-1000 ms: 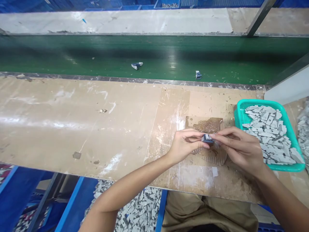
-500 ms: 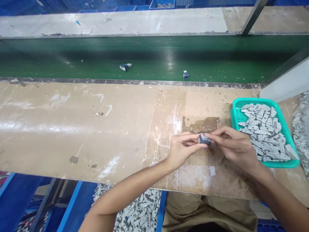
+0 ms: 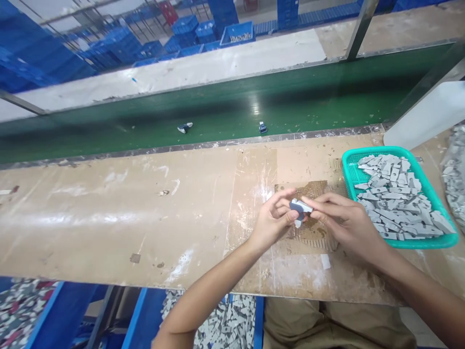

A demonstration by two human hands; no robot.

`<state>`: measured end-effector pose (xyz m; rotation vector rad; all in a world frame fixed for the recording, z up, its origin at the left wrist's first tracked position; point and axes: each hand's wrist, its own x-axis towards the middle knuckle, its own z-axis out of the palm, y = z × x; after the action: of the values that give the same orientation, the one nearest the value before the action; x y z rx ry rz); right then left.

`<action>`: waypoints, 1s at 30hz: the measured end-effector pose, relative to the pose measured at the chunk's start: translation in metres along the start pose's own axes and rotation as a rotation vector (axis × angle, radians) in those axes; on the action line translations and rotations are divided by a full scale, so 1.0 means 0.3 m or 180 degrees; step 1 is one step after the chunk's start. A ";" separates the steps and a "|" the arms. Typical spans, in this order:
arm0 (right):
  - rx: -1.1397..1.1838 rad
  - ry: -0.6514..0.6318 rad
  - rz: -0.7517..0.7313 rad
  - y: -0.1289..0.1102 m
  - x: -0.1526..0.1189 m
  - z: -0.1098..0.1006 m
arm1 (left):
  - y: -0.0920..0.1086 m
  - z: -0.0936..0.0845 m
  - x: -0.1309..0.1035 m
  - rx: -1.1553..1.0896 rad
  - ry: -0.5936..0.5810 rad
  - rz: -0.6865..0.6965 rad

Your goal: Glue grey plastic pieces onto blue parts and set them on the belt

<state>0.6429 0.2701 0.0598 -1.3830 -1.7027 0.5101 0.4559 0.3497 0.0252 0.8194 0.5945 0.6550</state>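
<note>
A small dark blue and white part (image 3: 298, 207) is held between both hands above a brown, stained pad (image 3: 316, 189) on the table. My left hand (image 3: 273, 216) grips its dark side between thumb and fingers. From the right, my right hand (image 3: 339, 218) pinches the pale piece on top of it. A pale tip sticks out below the part. To the right of my right hand stands a green basket (image 3: 347, 167) filled with light grey pieces (image 3: 394, 196).
Beyond the table (image 3: 189, 194) runs a green belt (image 3: 218, 109) carrying two small parts, one left (image 3: 185, 128) and one right (image 3: 262, 128). Blue bins of pieces (image 3: 228, 322) sit below the front edge. A metal post (image 3: 361, 29) rises behind.
The head view has tilted and shifted. The held part is turned, showing more of its pale piece and a tip below. My left fingers have lifted and spread a little. The belt parts sit further left.
</note>
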 end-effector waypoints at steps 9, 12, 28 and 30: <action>-0.0611 0.1388 0.0647 0.012 -0.015 -0.161 | 0.070 -0.052 0.019 -0.0856 0.0576 -0.0305; -0.1181 0.1479 0.0840 0.078 -0.022 -0.243 | 0.081 -0.066 0.024 -0.0637 0.0791 -0.0211; -0.1974 0.0164 0.0077 0.418 -0.137 -0.221 | 0.496 -0.464 0.715 0.4252 0.3366 0.0519; -0.1915 0.0148 0.0154 0.416 -0.138 -0.223 | 0.454 -0.434 0.740 0.4523 0.3253 0.0360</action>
<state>0.7704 0.2559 -0.0131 -1.8380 -1.8689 -0.0256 0.4704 0.6405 0.0143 1.8293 2.0742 0.6802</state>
